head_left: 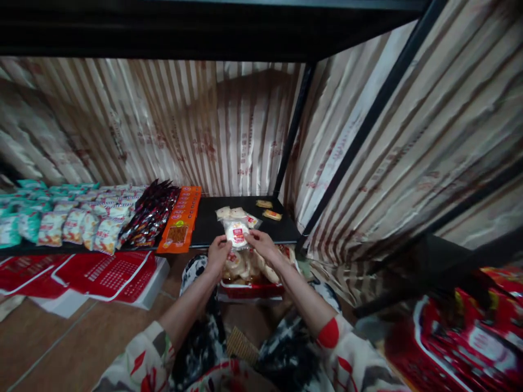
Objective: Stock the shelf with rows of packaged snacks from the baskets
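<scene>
Between my hands, over the front edge of the black shelf (212, 220), is a white round snack packet (237, 233) with a red label. My left hand (219, 251) pinches its left side. On the other side, my right hand (261, 243) grips the packet's right edge. Just behind it on the shelf lie a few pale packets (229, 212). Below my hands stands a red box (249, 290) filled with similar cream-coloured packets (241, 267), partly hidden by my hands.
Left on the shelf are an orange packet (178, 220), dark shiny packets (151, 212) and rows of white and teal bags (73, 223). Two small yellow packets (272, 214) lie at the right. Red bags (106, 275) rest on the floor; a red bag of packets (469, 332) stands right.
</scene>
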`<state>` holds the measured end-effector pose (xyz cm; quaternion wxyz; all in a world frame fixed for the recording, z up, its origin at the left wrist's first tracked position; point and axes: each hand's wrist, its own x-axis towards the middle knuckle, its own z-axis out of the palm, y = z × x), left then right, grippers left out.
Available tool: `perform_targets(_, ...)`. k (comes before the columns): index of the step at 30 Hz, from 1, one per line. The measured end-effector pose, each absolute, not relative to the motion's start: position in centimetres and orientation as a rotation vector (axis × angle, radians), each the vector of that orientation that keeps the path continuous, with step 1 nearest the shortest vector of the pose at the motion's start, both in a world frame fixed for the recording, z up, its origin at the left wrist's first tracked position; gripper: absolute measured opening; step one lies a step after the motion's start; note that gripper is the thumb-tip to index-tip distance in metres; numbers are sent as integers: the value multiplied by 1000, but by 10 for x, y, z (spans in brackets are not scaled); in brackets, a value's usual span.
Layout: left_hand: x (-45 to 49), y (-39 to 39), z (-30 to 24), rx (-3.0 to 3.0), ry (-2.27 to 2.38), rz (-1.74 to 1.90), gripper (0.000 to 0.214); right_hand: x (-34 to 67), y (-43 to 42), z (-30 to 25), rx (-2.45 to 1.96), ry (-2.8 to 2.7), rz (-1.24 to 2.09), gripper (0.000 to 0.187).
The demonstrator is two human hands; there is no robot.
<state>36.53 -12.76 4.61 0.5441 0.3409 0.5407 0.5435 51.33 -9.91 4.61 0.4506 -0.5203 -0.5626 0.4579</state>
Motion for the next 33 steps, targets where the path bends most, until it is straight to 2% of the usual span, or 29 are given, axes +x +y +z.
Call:
perform_targets(7,331,-52,33,840,1405,1317,26,481,-12,23,-1418,-1483,997,26)
perform_targets(14,319,43,19,969,1566,1383,43,445,90,19,-1570,-1477,891,27)
perform_targets(20,310,115,7,1110,1728,1376,42,420,170,8,-1738,-1519,809,20)
perform_targets(28,306,178,-22,1334,1792,1265,50,394,235,-22,-1826,-1519,792,23)
perform_targets(33,301,202,-42,1522,1846,1160,48,383,255,-36,-1914,-1565,725,25)
